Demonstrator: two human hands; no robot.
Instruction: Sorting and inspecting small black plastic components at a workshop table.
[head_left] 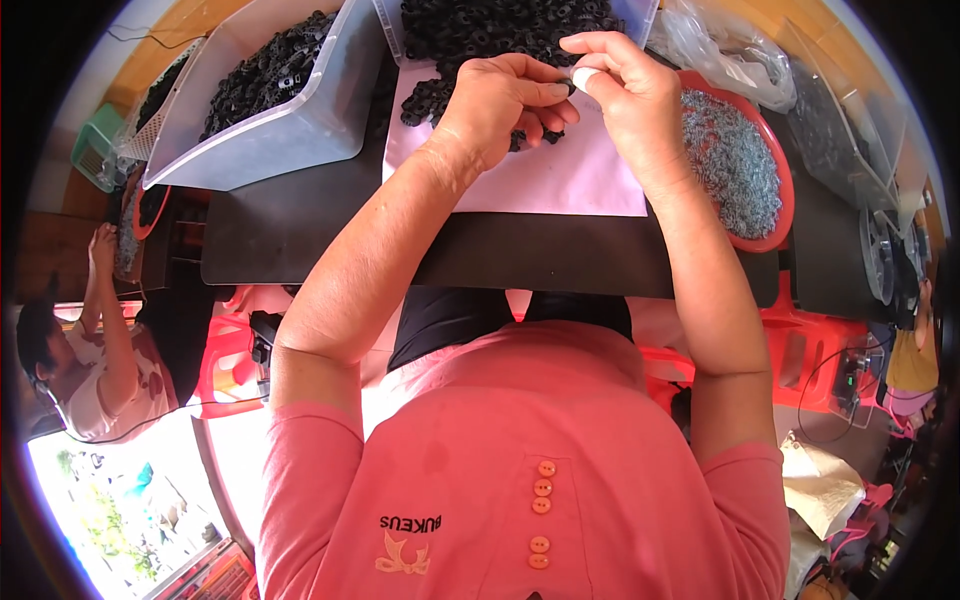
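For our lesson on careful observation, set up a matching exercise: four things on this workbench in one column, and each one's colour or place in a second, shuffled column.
Things:
1. Round tray
2. Paper sheet
3. Clear bin
4. Left hand

Descriptions:
A. Pale pink, lying flat under both hands
B. Red-rimmed, full of small grey metal pieces, at the person's right
C. Pinching a small black ring together with the right hand
D. At the person's left, heaped with black parts

Pairs: 1-B, 2-A, 3-D, 4-C

Both bare forearms reach forward and converge, hands touching. The left hand (497,100) curls its fingers inward in a pinching grip. The right hand (622,85) arches above, thumb and fingertips pinched together.
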